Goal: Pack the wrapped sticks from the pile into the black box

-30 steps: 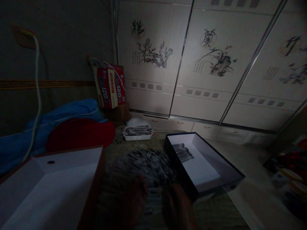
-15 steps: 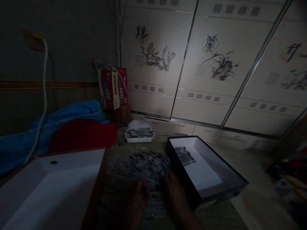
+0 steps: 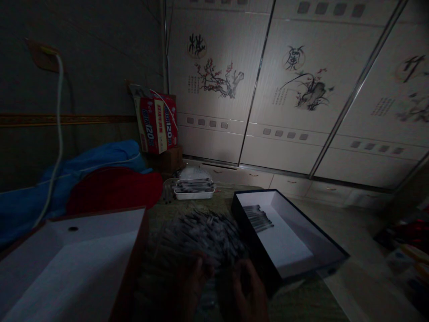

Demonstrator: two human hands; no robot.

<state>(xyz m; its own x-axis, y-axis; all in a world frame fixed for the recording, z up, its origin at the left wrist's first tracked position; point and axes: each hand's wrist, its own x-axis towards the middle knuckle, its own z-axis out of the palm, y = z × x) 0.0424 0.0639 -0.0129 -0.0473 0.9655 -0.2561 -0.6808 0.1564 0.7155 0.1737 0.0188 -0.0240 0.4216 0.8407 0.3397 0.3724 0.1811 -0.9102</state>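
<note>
A heap of slim, pen-like sticks (image 3: 208,232), clear with dark parts, lies on the table between two boxes. At the near edge of the heap is my left hand (image 3: 192,281), its fingers bent and pressed together; what they hold, if anything, is lost in the dark. My right hand (image 3: 248,286) is curled beside the dark box (image 3: 295,250), thumb and fingers drawn together, and its contents cannot be made out. Inside that box, a row of similar sticks (image 3: 258,218) lies side by side against the left wall.
To the left stands a brown-edged box (image 3: 100,255) with a white inside. Behind the heap, a white tray (image 3: 195,195) holds more sticks. Red cloth (image 3: 115,190) and blue cloth (image 3: 94,161) lie at the left. A red carton (image 3: 157,123) stands before the wardrobe doors (image 3: 214,143).
My right hand has drawn back toward me from the heap, and its fingers have curled in. My left hand has shifted slightly. The boxes and the row of sticks look the same.
</note>
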